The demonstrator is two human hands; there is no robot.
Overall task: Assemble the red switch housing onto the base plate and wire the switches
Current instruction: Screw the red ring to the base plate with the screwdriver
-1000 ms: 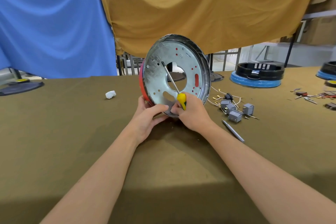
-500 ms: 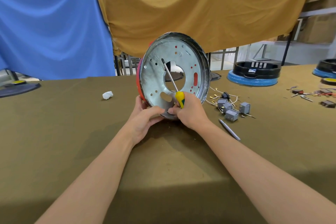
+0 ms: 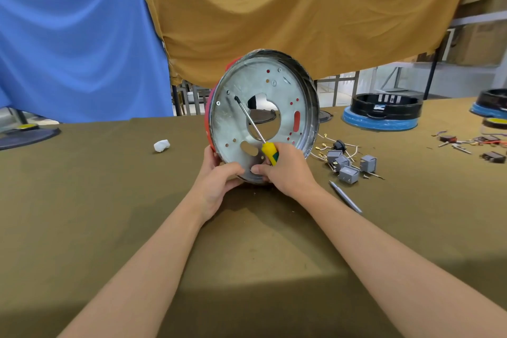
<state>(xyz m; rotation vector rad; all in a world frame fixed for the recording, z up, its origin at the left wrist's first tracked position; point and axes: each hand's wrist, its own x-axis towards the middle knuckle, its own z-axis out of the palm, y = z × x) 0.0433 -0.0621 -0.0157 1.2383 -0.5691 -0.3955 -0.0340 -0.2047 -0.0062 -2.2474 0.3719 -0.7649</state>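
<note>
Hands grip upright base plate (image 3: 277, 85)'s lower rim: left hand (image 3: 216, 181) bare, right hand (image 3: 285, 170) clutching screwdriver (image 3: 270, 152).

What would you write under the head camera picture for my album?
Left hand steadies the upright base plate while right hand holds a screwdriver.

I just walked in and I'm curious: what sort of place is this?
Probably a small assembly workshop. A cloth-covered workbench holds loose grey switches with wires, more black bases wait behind, and a hand holds a screwdriver against a metal base plate.
</note>
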